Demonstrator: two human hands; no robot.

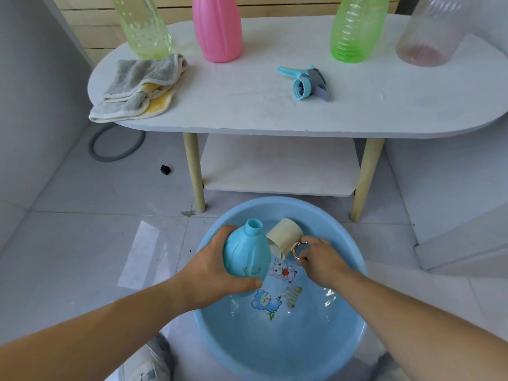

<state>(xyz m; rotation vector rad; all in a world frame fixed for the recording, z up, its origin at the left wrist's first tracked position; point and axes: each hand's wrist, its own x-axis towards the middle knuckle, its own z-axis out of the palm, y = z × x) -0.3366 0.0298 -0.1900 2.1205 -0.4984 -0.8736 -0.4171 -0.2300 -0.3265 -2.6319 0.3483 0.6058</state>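
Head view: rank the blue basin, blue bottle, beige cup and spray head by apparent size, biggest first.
1. blue basin
2. blue bottle
3. beige cup and spray head: these look alike, and the spray head lies farther off, so I leave them unranked.

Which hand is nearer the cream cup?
Right. The right hand pinches the ring handle of the cream cup; the left hand grips the blue bottle to the cup's left, not touching it.

A white oval worktop [247,111] carried folded grey-and-yellow cloths [140,86], a pink plastic bottle [217,28] and a blue trigger-spray head [303,82].
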